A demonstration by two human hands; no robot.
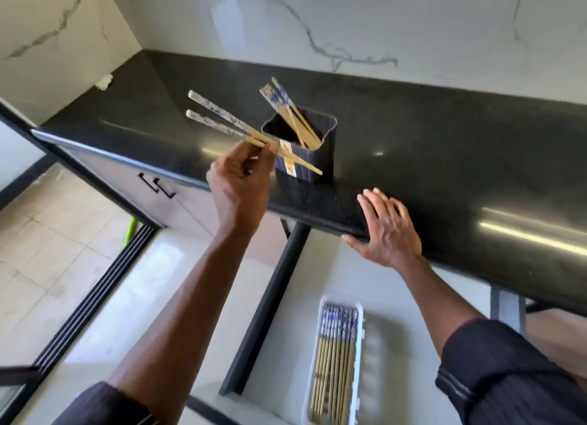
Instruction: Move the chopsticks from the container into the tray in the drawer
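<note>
A person's left hand (241, 183) grips a pair of chopsticks (235, 129) in mid-air above the front edge of a black stone countertop (444, 157), fingers pinched around the bare wooden shafts near their middle. The patterned blue-and-white ends point up and to the left, while the tapered tips cross in front of a black square container (305, 151) standing on the countertop. Three or so more chopsticks (286, 110) lean inside that container, their decorated ends rising above its rim toward the marble-veined wall (349, 21).

The right hand (390, 231) lies flat and open on the countertop's front edge, fingers spread and holding nothing, the thumb hooked just under the lip. Both arms wear dark sleeves pushed back from the wrists.

Below the countertop, an open drawer (279, 297) with a pale floor and dark side rail holds a white oblong tray (359, 345). A row of matching chopsticks (335, 354) already lies side by side in the tray's left portion (patterned ends toward the countertop, plain wooden tips toward the camera); the tray's right portion shows a ribbed, bare surface.

To the left, pale cabinet fronts with black handles (157, 183) run beneath the countertop, above a tiled floor (47, 250) where a green stick-like object (130, 231) shows near the cabinet base.
</note>
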